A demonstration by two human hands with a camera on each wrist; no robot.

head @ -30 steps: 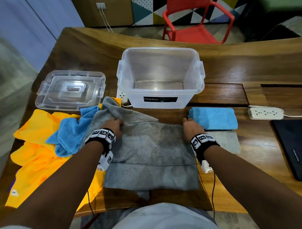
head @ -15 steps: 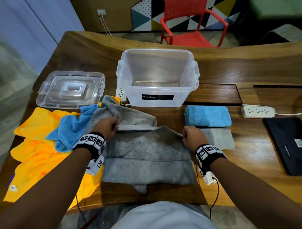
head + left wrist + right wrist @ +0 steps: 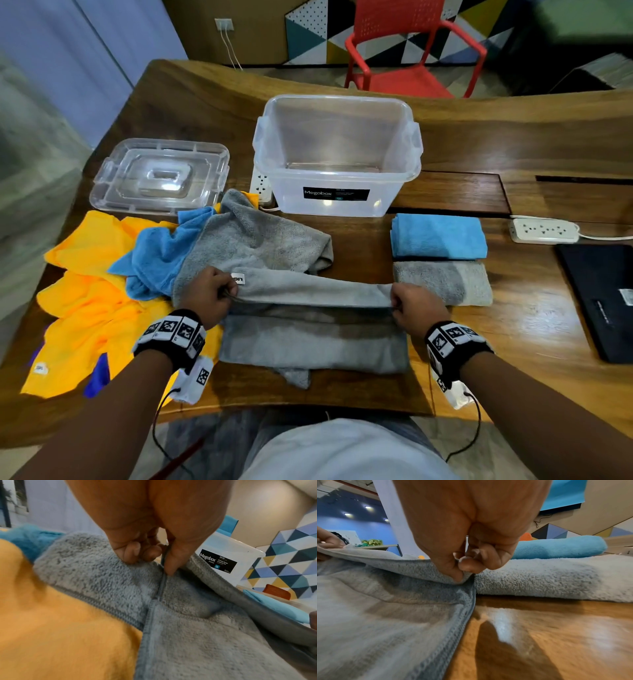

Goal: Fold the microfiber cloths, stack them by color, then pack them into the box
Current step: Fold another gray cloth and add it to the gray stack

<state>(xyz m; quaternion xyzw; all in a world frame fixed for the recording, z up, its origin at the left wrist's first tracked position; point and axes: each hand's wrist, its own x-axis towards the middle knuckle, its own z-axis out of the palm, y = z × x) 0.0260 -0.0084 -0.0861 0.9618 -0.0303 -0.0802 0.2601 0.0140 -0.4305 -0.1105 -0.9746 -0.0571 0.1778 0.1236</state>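
A grey microfiber cloth (image 3: 313,339) lies on the table in front of me. My left hand (image 3: 219,291) pinches the left end of its far edge, and my right hand (image 3: 404,305) pinches the right end. That edge is lifted and drawn back over the cloth towards me. The wrist views show each pinch close up: left hand (image 3: 161,558) and right hand (image 3: 462,572) on the grey cloth (image 3: 188,628) (image 3: 376,615). A folded blue cloth (image 3: 438,236) and a folded grey cloth (image 3: 442,281) lie to the right. The clear box (image 3: 337,202) stands open behind.
An unfolded heap at the left holds another grey cloth (image 3: 260,240), a blue cloth (image 3: 154,257) and yellow cloths (image 3: 89,308). The box lid (image 3: 161,176) lies at the back left. A power strip (image 3: 544,230) and a black flat object (image 3: 606,298) are on the right.
Both hands have lifted the cloth's far edge and pulled it towards me, so that the far half now folds over the near half.
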